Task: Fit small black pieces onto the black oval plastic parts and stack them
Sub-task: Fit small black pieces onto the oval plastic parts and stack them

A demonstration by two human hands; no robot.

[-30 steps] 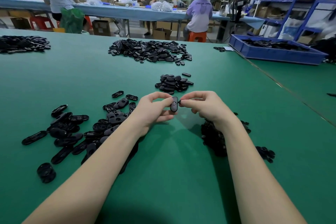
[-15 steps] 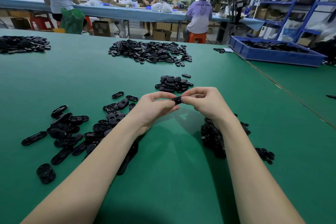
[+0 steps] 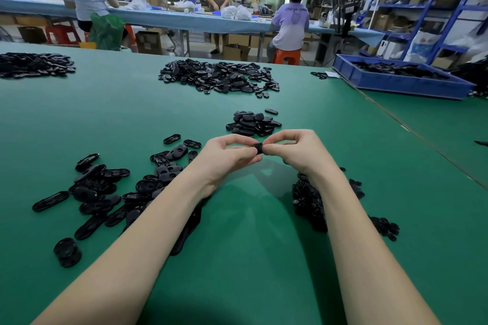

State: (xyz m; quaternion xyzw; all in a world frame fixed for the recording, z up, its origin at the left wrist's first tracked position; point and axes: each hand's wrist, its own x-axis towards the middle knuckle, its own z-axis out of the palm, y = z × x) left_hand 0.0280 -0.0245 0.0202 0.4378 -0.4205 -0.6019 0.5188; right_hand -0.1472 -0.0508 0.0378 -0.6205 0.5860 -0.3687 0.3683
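Oval part (image 3: 259, 148), head view: I see it pinched between my left hand (image 3: 227, 158) and right hand (image 3: 293, 152), raised above the green tabletop (image 3: 250, 232). Both grips are clamped on it, fingertips meeting at its middle; whether a small piece sits under them is hidden. Its long axis seems to run away from me, though mostly covered. Loose ovals (image 3: 105, 192) lie to my left, small pieces (image 3: 311, 203) by my right wrist, a finished stack (image 3: 253, 123) just beyond the hands.
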